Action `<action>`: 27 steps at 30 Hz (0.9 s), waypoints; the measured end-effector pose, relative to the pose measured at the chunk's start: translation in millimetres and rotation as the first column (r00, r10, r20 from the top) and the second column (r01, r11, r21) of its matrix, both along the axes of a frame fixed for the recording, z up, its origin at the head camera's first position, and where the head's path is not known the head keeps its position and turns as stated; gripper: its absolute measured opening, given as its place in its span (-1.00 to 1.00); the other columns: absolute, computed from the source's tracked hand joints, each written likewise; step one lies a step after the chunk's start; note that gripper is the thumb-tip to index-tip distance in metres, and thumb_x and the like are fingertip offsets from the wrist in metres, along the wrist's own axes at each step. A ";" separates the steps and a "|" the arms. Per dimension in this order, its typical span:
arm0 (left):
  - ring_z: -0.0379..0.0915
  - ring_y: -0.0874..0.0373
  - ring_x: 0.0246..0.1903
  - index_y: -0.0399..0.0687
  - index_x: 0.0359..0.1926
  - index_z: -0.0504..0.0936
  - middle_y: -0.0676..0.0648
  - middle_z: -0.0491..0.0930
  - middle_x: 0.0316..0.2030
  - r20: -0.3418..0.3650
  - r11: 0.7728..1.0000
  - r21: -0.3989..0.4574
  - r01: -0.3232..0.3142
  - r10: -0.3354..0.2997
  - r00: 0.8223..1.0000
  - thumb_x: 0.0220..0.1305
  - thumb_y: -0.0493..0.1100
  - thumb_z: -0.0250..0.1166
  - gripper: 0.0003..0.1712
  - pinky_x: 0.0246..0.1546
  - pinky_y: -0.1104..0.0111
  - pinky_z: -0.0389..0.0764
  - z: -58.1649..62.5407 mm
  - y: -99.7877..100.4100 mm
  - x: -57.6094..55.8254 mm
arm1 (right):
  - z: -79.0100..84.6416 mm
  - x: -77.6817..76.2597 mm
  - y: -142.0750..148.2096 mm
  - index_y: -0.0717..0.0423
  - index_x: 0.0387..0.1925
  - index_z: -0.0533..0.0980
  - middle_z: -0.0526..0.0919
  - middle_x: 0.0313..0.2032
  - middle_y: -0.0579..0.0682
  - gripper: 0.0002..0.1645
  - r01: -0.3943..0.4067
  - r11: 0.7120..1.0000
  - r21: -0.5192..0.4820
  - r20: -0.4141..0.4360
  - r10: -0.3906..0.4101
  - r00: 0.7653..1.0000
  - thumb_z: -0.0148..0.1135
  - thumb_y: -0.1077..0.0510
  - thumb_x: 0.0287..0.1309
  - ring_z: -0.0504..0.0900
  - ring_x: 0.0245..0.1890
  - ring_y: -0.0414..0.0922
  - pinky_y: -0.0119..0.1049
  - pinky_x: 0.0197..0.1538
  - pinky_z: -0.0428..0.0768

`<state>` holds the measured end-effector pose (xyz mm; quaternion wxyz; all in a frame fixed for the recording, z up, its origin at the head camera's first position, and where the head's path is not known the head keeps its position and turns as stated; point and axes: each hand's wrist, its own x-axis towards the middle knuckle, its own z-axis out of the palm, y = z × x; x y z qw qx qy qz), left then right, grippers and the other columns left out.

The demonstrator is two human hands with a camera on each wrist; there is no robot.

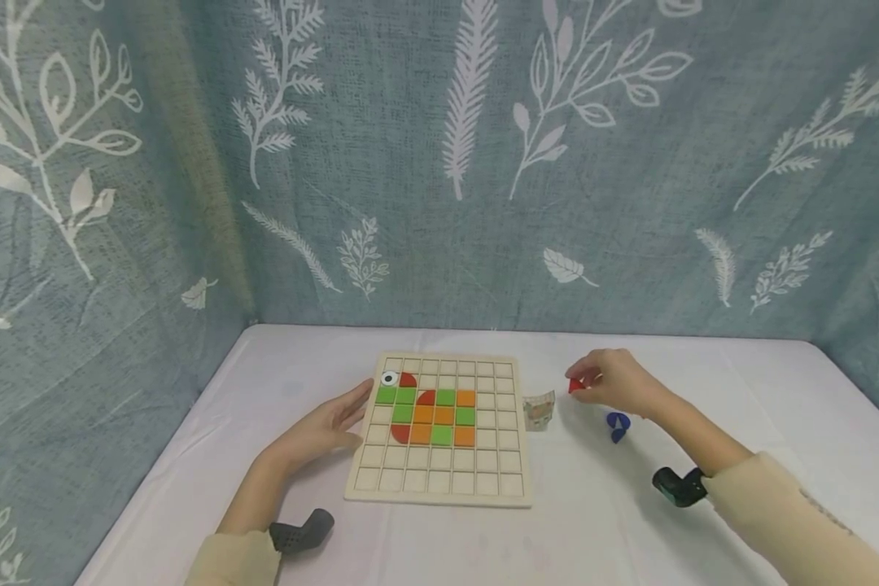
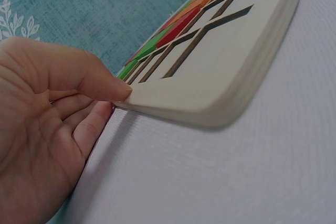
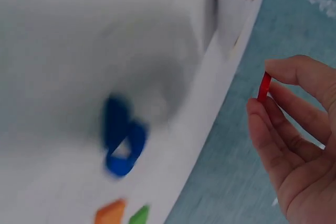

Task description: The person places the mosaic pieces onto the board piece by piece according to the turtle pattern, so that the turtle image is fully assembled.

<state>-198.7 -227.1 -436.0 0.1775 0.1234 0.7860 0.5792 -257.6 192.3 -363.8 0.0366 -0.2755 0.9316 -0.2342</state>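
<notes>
In the head view, a pale wooden grid board [image 1: 487,464] lies on the white table, with red, green and orange tiles and an eye tile [image 1: 389,378] set in it as a stepped figure. My left hand [image 1: 330,427] rests along the board's left edge, fingers stretched and spread from the thumb. The left wrist view shows the thumb tip [image 2: 123,92] on the board's rim. To the right of the board, my right hand [image 1: 618,384] pinches a small red tile [image 3: 264,87] between thumb and fingertips, held above the table.
Blue tiles [image 1: 618,423] lie on the table below my right hand. A creased printed paper [image 1: 538,410] sits against the board's right edge. The right wrist view also shows loose orange [image 3: 110,212] and green [image 3: 139,216] pieces. Leaf-patterned blue-green cloth [image 1: 410,203] hangs behind the table.
</notes>
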 end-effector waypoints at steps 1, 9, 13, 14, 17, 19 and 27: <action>-0.15 -0.13 0.38 -0.27 0.42 -0.17 -0.21 -0.24 0.43 0.001 1.000 0.000 -0.001 0.001 1.000 -0.10 -0.47 0.21 0.07 0.32 0.16 0.04 -0.1 0.0 0.3 | 0.3 -0.5 -5.9 0.30 -0.23 0.62 0.66 -0.35 0.03 -0.71 -0.007 1.000 -0.006 -0.001 0.007 1.000 0.33 0.29 -0.09 0.58 -0.36 -0.12 -0.27 -0.28 0.65; -0.14 -0.16 0.37 -0.28 0.41 -0.17 -0.23 -0.24 0.43 -0.011 1.000 -0.023 -0.002 0.002 1.000 -0.09 -0.47 0.19 0.06 0.31 0.18 0.06 0.6 -1.0 2.3 | -2.4 0.1 -48.3 0.28 -0.23 0.62 0.66 -0.35 -0.02 -0.70 -0.087 0.996 -0.031 -0.001 0.087 0.996 0.35 0.25 -0.08 0.61 -0.34 -0.14 -0.30 -0.24 0.65; -0.15 -0.15 0.37 -0.29 0.41 -0.17 -0.23 -0.25 0.43 -0.012 1.000 -0.012 0.002 -0.002 1.000 -0.08 -0.47 0.19 0.05 0.32 0.16 0.03 0.6 -2.0 2.7 | -8.9 1.2 -65.8 0.26 -0.24 0.63 0.65 -0.37 -0.04 -0.72 -0.139 0.990 -0.033 -0.006 0.139 0.990 0.36 0.25 -0.08 0.59 -0.37 -0.19 -0.37 -0.28 0.62; -0.15 -0.15 0.38 -0.28 0.41 -0.18 -0.23 -0.25 0.43 -0.010 1.000 -0.012 0.003 -0.003 1.000 -0.08 -0.47 0.20 0.06 0.32 0.16 0.02 0.5 -2.2 2.7 | -9.9 1.6 -69.7 0.26 -0.25 0.64 0.65 -0.37 -0.04 -0.73 -0.148 0.988 -0.034 -0.008 0.148 0.989 0.36 0.25 -0.08 0.58 -0.38 -0.19 -0.38 -0.29 0.61; -0.15 -0.15 0.38 -0.27 0.42 -0.17 -0.22 -0.25 0.43 -0.008 1.000 -0.011 0.002 -0.002 1.000 -0.08 -0.46 0.20 0.06 0.32 0.15 0.02 0.1 -2.5 2.4 | -12.8 1.9 -80.3 0.26 -0.26 0.64 0.65 -0.38 -0.04 -0.73 -0.160 0.986 -0.040 -0.005 0.160 0.987 0.36 0.25 -0.09 0.56 -0.40 -0.21 -0.40 -0.30 0.59; -0.16 -0.14 0.38 -0.26 0.42 -0.17 -0.21 -0.25 0.43 -0.006 1.000 -0.010 0.003 -0.003 1.000 -0.08 -0.46 0.20 0.06 0.32 0.15 0.02 0.0 -2.4 1.9 | -14.8 1.9 -86.3 0.25 -0.26 0.64 0.64 -0.38 -0.05 -0.74 -0.147 0.988 -0.042 0.015 0.148 0.989 0.36 0.26 -0.09 0.55 -0.41 -0.22 -0.41 -0.30 0.57; -0.15 -0.16 0.37 -0.27 0.42 -0.17 -0.22 -0.25 0.43 -0.012 1.000 -0.017 0.012 -0.012 1.000 -0.06 -0.45 0.20 0.05 0.32 0.15 0.03 1.2 -0.9 -0.2 | -25.4 -1.8 -101.0 0.22 -0.29 0.65 0.63 -0.40 -0.05 -0.76 -0.091 0.995 -0.026 0.032 0.092 0.995 0.37 0.29 -0.10 0.56 -0.39 -0.19 -0.42 -0.31 0.59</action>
